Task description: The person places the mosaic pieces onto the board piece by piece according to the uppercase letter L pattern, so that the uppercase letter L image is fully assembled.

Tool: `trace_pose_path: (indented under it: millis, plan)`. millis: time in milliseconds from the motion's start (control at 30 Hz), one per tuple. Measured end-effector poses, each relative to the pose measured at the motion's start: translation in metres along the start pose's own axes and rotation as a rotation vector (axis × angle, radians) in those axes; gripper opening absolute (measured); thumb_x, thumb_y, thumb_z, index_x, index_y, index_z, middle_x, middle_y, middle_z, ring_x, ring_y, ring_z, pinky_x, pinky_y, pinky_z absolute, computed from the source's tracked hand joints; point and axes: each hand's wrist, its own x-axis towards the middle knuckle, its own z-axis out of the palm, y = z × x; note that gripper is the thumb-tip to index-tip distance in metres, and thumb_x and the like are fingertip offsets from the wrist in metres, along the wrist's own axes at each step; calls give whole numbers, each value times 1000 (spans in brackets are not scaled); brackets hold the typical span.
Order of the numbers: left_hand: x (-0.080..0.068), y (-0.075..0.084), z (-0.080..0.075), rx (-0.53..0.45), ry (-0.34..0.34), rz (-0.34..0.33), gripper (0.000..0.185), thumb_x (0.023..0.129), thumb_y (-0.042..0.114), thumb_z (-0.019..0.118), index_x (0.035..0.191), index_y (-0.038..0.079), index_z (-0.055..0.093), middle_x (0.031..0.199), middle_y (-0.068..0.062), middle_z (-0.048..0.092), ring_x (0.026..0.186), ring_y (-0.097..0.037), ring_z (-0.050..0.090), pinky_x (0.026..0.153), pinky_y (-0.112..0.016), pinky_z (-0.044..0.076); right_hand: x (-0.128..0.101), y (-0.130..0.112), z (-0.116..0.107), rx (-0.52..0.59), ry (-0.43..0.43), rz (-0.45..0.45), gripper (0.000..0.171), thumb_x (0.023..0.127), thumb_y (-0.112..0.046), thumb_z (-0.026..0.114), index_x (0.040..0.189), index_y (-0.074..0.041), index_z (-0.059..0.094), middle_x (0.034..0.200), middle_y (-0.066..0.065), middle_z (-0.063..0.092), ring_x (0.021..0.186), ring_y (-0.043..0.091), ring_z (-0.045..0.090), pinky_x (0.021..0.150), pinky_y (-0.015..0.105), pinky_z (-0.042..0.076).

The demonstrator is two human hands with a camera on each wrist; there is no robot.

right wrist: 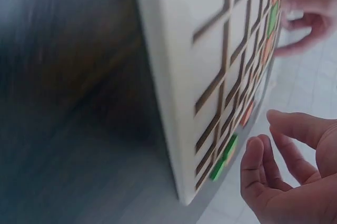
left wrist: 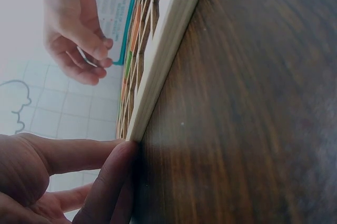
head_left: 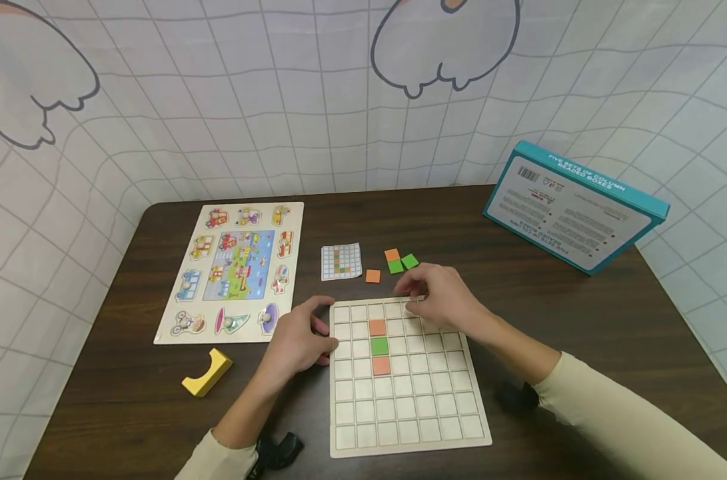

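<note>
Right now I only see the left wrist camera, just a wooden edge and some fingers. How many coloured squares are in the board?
Observer: Three square tiles sit in the pale wooden grid board, all in one column: orange tile, green tile, then another orange.
Operator: Are there more squares left to use?
Observer: Yes, four loose tiles lie on the dark brown table beyond the board: two orange and two green.
Operator: Is there a picture to copy?
Observer: A small white grid card with coloured squares lies beside those loose tiles.
</note>
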Motion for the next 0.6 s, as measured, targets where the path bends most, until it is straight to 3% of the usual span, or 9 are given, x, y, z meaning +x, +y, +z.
trace_pose_path:
  millis: [400, 600]
  plan:
    - [3, 2, -2, 4, 4, 6, 69, 78, -4, 81, 142, 13, 60, 88, -11, 63, 49, -18, 66, 49, -32, 61, 28, 21, -19, -17, 56, 40, 26, 88, 0, 77, 112, -9, 77, 108, 10, 71, 98, 25, 64, 86, 40, 55]
    - [-2, -2, 1, -13, 1, 3, 69, 78, -5, 80, 141, 13, 60, 87, -11, 62, 49, -17, 65, 49, -32, 61, 38, 27, -18, -18, 56, 49, 28, 89, 0, 77, 115, -9, 76, 107, 12, 70, 99, 26, 63, 88, 43, 55]
